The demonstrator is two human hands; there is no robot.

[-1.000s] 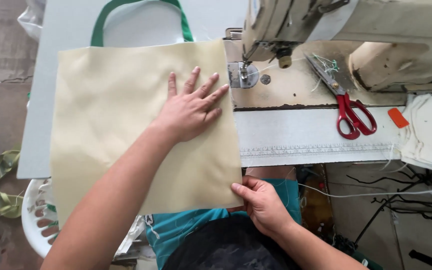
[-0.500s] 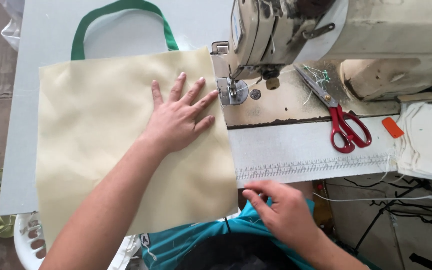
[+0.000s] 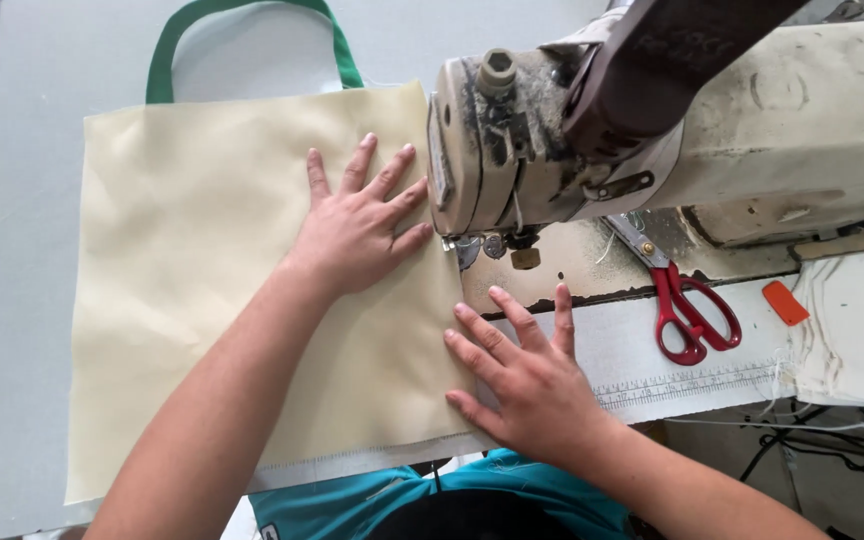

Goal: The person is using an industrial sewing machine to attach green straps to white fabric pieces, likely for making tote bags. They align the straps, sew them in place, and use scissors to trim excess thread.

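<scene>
A cream fabric bag point(image 3: 202, 290) with a green handle loop point(image 3: 167, 60) lies flat on the grey sewing table point(image 3: 22, 300). My left hand point(image 3: 357, 225) presses flat on the bag, fingers spread, close to the sewing machine head point(image 3: 512, 150). At the bag's right edge my right hand point(image 3: 522, 375) lies flat with fingers apart, partly on the fabric and partly on the white strip below the machine. The bag's right edge lies at the presser foot point(image 3: 472, 245); the needle itself is hidden by the machine head.
Red-handled scissors point(image 3: 687, 310) lie on the machine bed to the right. A small orange piece point(image 3: 784, 302) sits further right beside stacked white fabric point(image 3: 857, 330). Cables point(image 3: 812, 440) hang below the table's right edge.
My head has moved closer to the machine. The right hand rose from the bag's lower edge and flattened at its right edge. The left hand stayed pressed on the fabric.
</scene>
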